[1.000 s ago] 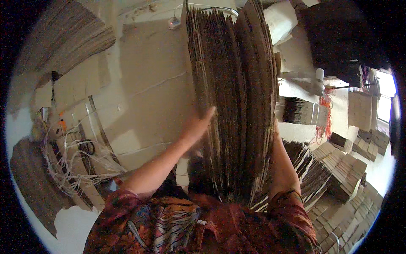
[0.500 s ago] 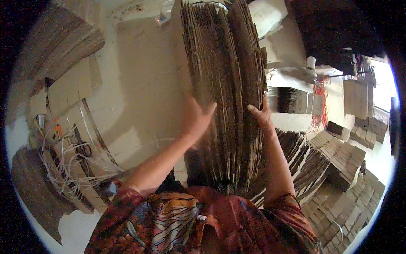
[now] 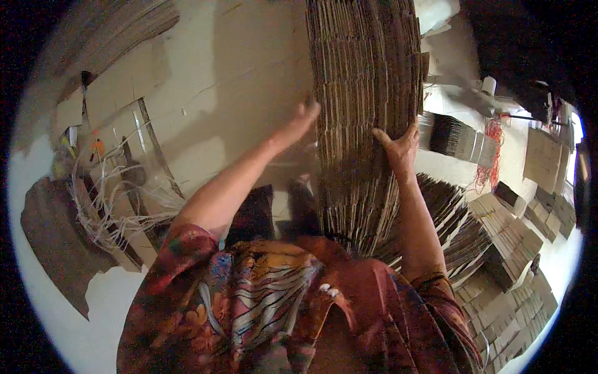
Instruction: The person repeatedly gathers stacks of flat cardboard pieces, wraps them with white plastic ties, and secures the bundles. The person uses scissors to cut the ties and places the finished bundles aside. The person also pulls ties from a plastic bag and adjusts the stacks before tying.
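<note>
A long row of brown flattened cardboard sheets (image 3: pixel 349 93), packed on edge, runs from the top of the view down toward my body. My right hand (image 3: pixel 402 146) holds its right side, the thumb spread over the upper edges and the fingers along the outer face, partly hidden. At the left side of the row is my left hand (image 3: pixel 302 119), slightly blurred, its fingers stretched out and nothing in them. Whether its fingertips touch the cardboard, I cannot tell.
Fanned cardboard sheets (image 3: pixel 451 212) lie right of my right forearm, with more bundles (image 3: pixel 511 230) beyond. A strapped dark bundle (image 3: pixel 458 137) and red strings (image 3: pixel 493 146) are at right. Tangled pale straps (image 3: pixel 118 199) lie at left; a large cardboard stack (image 3: pixel 118 31) stands far left.
The cardboard row now appears farther right, its sheets more even and without the earlier gaps. My left hand has come off the top edges to the row's left side. My right hand stays on the right side.
</note>
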`<act>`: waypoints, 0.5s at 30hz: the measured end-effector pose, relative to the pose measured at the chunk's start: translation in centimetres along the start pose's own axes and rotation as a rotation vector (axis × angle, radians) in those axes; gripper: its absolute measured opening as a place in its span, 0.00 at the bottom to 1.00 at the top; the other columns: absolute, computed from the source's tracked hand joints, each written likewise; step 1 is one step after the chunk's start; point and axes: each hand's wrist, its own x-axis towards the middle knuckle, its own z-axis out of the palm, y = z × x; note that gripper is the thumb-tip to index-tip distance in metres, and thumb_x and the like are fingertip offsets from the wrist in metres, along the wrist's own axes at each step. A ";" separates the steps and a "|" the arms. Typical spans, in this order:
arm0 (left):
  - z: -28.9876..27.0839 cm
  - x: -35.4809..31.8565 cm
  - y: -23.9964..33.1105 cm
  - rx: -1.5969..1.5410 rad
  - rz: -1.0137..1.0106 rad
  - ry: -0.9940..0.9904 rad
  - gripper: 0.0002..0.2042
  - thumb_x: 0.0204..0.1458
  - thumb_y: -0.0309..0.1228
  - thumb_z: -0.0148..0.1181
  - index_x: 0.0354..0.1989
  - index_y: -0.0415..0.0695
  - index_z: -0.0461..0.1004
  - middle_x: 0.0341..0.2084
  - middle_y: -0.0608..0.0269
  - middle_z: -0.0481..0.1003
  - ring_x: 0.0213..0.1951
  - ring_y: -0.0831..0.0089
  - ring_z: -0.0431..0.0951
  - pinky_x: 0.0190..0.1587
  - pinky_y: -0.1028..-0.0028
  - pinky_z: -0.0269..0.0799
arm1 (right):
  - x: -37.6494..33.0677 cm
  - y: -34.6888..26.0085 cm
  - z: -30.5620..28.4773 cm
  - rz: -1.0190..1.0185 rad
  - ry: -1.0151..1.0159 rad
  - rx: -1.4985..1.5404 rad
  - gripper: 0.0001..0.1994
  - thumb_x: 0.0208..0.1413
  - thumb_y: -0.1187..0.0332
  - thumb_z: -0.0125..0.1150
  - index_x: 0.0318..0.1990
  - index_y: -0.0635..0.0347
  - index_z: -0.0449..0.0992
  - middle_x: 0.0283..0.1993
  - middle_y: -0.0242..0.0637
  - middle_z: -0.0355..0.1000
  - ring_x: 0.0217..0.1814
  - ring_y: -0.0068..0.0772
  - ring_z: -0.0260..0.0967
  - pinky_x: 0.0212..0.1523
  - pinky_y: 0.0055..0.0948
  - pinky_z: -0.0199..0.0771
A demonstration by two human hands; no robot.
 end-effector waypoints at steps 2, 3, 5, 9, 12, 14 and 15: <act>-1.9 -1.1 -2.2 0.103 0.045 0.148 0.28 0.51 0.46 0.50 0.55 0.41 0.57 0.48 0.49 0.64 0.48 0.55 0.66 0.51 0.64 0.60 | 0.4 -0.1 -0.1 -0.031 0.002 -0.009 0.53 0.31 0.50 0.70 0.61 0.67 0.43 0.58 0.61 0.48 0.60 0.57 0.48 0.58 0.44 0.51; -3.3 -1.5 -5.6 0.222 0.155 0.194 0.26 0.50 0.46 0.51 0.52 0.40 0.61 0.43 0.48 0.68 0.44 0.54 0.69 0.47 0.62 0.63 | 0.2 -0.5 0.0 -0.011 0.017 -0.116 0.53 0.31 0.47 0.69 0.60 0.69 0.45 0.57 0.61 0.49 0.60 0.58 0.48 0.58 0.45 0.51; -3.6 -3.5 -7.1 0.496 0.294 0.173 0.24 0.47 0.44 0.54 0.48 0.40 0.66 0.37 0.46 0.72 0.40 0.53 0.72 0.43 0.62 0.66 | 0.2 -0.4 -0.1 0.029 -0.008 -0.133 0.54 0.30 0.44 0.68 0.59 0.70 0.45 0.57 0.62 0.49 0.60 0.58 0.47 0.58 0.45 0.51; -0.3 -7.8 -4.6 0.539 0.439 0.147 0.19 0.43 0.36 0.58 0.43 0.39 0.69 0.31 0.47 0.73 0.36 0.54 0.73 0.38 0.64 0.67 | 0.4 1.1 1.2 0.030 0.072 -0.208 0.56 0.26 0.39 0.67 0.61 0.57 0.43 0.59 0.59 0.48 0.59 0.61 0.48 0.55 0.50 0.55; 1.7 -6.8 -4.1 0.144 0.277 0.207 0.13 0.49 0.36 0.53 0.36 0.39 0.70 0.25 0.59 0.72 0.31 0.65 0.72 0.34 0.70 0.66 | 0.6 1.2 1.3 0.037 0.053 -0.207 0.56 0.26 0.40 0.67 0.61 0.57 0.43 0.59 0.60 0.48 0.59 0.62 0.49 0.55 0.50 0.55; 1.4 -7.3 -2.6 -0.082 -0.007 0.225 0.11 0.54 0.36 0.48 0.32 0.40 0.69 0.23 0.65 0.71 0.29 0.72 0.70 0.33 0.73 0.65 | 0.6 1.0 1.1 0.019 0.034 -0.170 0.56 0.26 0.41 0.68 0.61 0.57 0.43 0.59 0.60 0.48 0.59 0.62 0.48 0.55 0.50 0.55; 0.9 -7.6 -1.4 -0.129 0.072 0.212 0.13 0.55 0.37 0.45 0.32 0.39 0.69 0.23 0.64 0.71 0.30 0.73 0.70 0.35 0.73 0.65 | 0.5 1.0 0.9 0.013 0.029 -0.149 0.56 0.26 0.41 0.68 0.61 0.57 0.43 0.59 0.61 0.47 0.60 0.62 0.48 0.55 0.50 0.55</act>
